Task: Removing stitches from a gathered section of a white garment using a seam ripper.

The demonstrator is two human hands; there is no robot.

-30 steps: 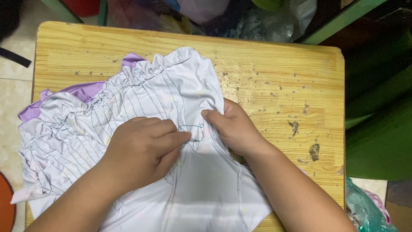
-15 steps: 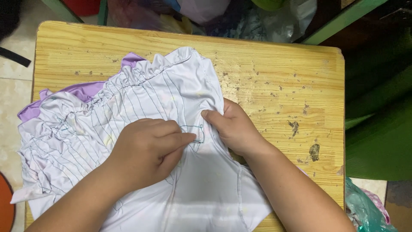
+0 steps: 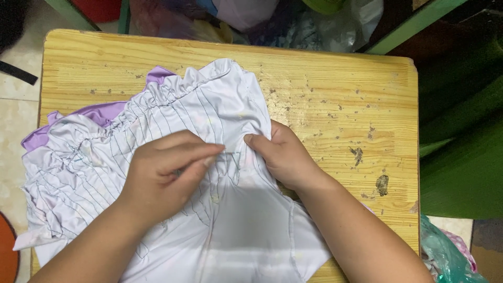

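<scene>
Now, both hands' fingers [image 3: 209,153] pinching white garment [image 3: 230,110], wooden table [image 3: 335,89], plastic bags [image 3: 335,26] behind

A single head-worn camera looks almost straight down from above the person's own arms, close to the work. The wooden table [image 3: 335,89] fills most of the frame, its far edge near the top and its right edge in view. Both forearms enter from the bottom (the viewer's side). Strips of floor and clutter show past the table's left, top and right edges.
</scene>
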